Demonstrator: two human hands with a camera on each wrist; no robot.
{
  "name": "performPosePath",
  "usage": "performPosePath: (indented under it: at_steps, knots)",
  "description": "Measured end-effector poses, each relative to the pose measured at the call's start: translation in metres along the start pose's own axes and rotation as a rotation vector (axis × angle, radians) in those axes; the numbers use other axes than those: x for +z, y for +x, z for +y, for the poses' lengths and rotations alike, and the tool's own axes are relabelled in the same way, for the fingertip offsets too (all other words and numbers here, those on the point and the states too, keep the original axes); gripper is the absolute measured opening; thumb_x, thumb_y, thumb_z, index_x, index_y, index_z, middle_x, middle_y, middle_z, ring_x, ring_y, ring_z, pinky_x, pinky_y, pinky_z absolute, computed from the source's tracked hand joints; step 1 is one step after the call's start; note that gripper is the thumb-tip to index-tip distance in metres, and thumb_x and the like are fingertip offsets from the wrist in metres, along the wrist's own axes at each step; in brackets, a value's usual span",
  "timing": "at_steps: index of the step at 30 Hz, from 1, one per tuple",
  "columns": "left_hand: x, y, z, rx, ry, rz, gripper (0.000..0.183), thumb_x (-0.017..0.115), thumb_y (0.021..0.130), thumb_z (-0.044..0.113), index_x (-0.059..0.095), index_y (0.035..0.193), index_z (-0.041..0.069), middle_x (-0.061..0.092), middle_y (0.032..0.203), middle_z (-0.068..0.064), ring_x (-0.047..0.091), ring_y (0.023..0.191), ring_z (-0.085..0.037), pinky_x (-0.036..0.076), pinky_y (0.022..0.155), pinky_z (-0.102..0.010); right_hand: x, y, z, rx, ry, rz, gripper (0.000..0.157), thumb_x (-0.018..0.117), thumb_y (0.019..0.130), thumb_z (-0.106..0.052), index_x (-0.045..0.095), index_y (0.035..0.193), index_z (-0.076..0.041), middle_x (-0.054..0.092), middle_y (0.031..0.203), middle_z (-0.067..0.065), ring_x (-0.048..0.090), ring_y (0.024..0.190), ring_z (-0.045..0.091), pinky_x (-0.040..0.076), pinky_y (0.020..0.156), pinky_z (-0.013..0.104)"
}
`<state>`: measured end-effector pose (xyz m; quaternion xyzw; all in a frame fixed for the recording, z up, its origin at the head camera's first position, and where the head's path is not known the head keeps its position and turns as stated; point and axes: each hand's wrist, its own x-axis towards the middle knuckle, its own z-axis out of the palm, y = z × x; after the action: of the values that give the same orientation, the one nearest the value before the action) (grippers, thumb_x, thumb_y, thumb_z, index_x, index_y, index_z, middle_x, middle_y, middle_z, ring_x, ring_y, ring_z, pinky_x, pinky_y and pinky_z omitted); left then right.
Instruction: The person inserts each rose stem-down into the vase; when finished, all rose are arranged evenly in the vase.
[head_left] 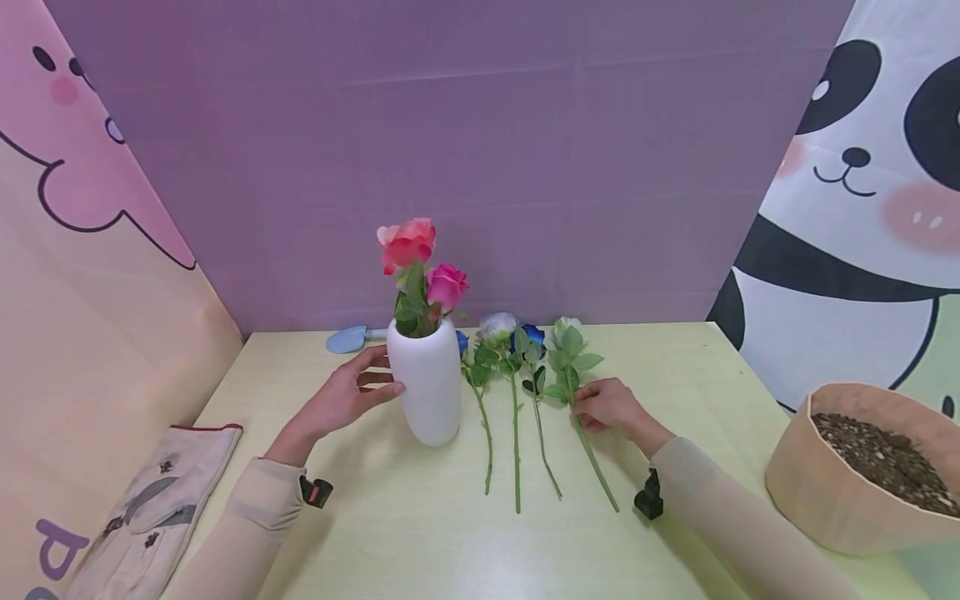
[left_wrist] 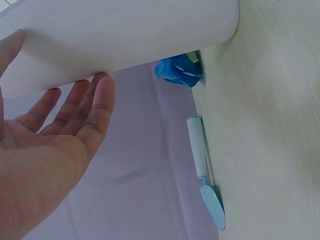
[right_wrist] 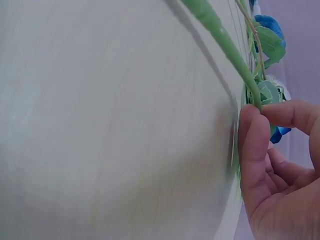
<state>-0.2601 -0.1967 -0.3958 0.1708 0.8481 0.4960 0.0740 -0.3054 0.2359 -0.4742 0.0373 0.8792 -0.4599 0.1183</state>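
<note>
The white vase is being touched on its near-left side by the left hand, whose fingers are being held nearly straight against the smooth wall, so that the grip is being kept open and nothing is being clasped. Above that grip, a coral-pink rose and a magenta rose are being carried upright in the vase's mouth. Beyond the grip, near the purple backdrop, a pale blue trowel is lying flat on the yellow-green surface. The stem of the white rose is being pinched by the right hand, the thumb and forefinger being curled round it just below the leaves; the bloom is pointing away from the grip toward the backdrop, and the stem's tail is trailing toward the person on the surface. Just to the left of this grip, three more stems are lying side by side: a dark blue rose nearest, then a pale blue-white rose, then a blue rose partly hidden behind the vase. Well to the right of the grip, a tan pot of soil is standing; far left of the other grip, a gardening glove is lying.
</note>
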Motion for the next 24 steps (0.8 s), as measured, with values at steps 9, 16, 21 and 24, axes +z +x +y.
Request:
performPosePath:
  at_steps: [9, 16, 21, 24]
  knots:
    - [-0.0001, 0.0004, -0.0002, 0.001, -0.003, 0.0, 0.07, 0.071, 0.092, 0.037, 0.037, 0.151, 0.017, 0.05, 0.144, -0.014, 0.053, 0.133, -0.04, 0.053, 0.103, -0.052, 0.0017, 0.0038, -0.0012, -0.017, -0.047, 0.001, 0.019, 0.067, 0.093, -0.017, 0.069, 0.102, 0.0, 0.067, 0.069, 0.004, 0.063, 0.062, 0.012, 0.057, 0.057, 0.026]
    - [0.0004, 0.0003, 0.0013, 0.005, -0.005, -0.004, 0.07, 0.071, 0.093, 0.037, 0.037, 0.151, 0.017, 0.05, 0.143, -0.013, 0.053, 0.134, -0.039, 0.052, 0.104, -0.051, 0.0018, 0.0062, -0.0014, -0.051, -0.044, 0.017, 0.022, 0.062, 0.095, -0.015, 0.069, 0.105, 0.003, 0.067, 0.069, 0.004, 0.063, 0.06, 0.011, 0.057, 0.056, 0.026]
    - [-0.0001, 0.001, 0.0, 0.004, 0.004, 0.001, 0.071, 0.072, 0.092, 0.038, 0.037, 0.151, 0.019, 0.051, 0.143, -0.013, 0.054, 0.133, -0.038, 0.053, 0.103, -0.051, -0.0016, 0.0041, -0.003, -0.05, 0.0, 0.0, 0.025, 0.061, 0.096, -0.013, 0.067, 0.111, 0.006, 0.073, 0.085, 0.012, 0.066, 0.064, 0.012, 0.059, 0.06, 0.028]
    - [-0.0006, 0.001, -0.0015, 0.006, 0.004, 0.001, 0.071, 0.072, 0.092, 0.038, 0.037, 0.151, 0.019, 0.051, 0.143, -0.013, 0.054, 0.133, -0.038, 0.053, 0.103, -0.051, -0.0048, 0.0008, -0.0059, -0.038, 0.038, -0.022, 0.029, 0.061, 0.097, -0.014, 0.063, 0.117, 0.007, 0.072, 0.097, 0.016, 0.068, 0.068, 0.014, 0.06, 0.063, 0.03]
